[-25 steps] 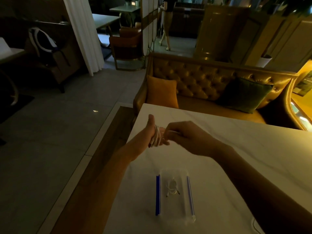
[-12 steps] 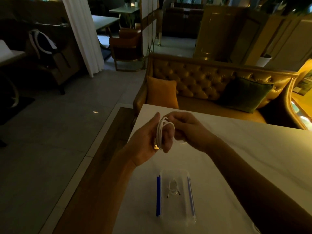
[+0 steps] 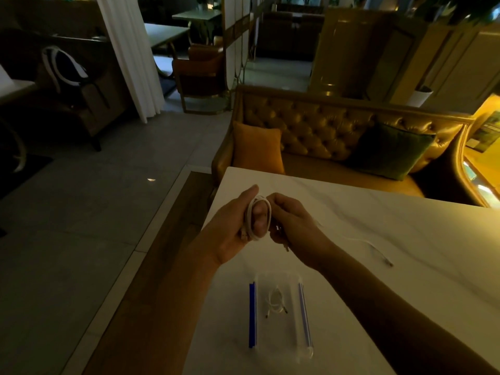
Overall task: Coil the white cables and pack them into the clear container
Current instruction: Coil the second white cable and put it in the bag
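Note:
A white cable coil point(image 3: 251, 220) is looped around the fingers of my left hand point(image 3: 232, 234), held above the white table point(image 3: 405, 239). My right hand point(image 3: 290, 226) touches the coil from the right and pinches its loose end. Below my hands lies the clear container point(image 3: 295, 334) with blue clips along both long sides. A small coiled white cable point(image 3: 275, 301) rests inside it. Another white cable point(image 3: 373, 246) lies loose on the table to the right.
The table's left edge drops to a wooden step and grey tiled floor. A tufted golden sofa point(image 3: 324, 131) with an orange cushion point(image 3: 257, 150) and a green cushion point(image 3: 389, 150) stands behind the table.
My left hand has turned palm-up and lowered slightly, with the coil now standing loose around its fingers. My right hand has shifted along the coil to its right side.

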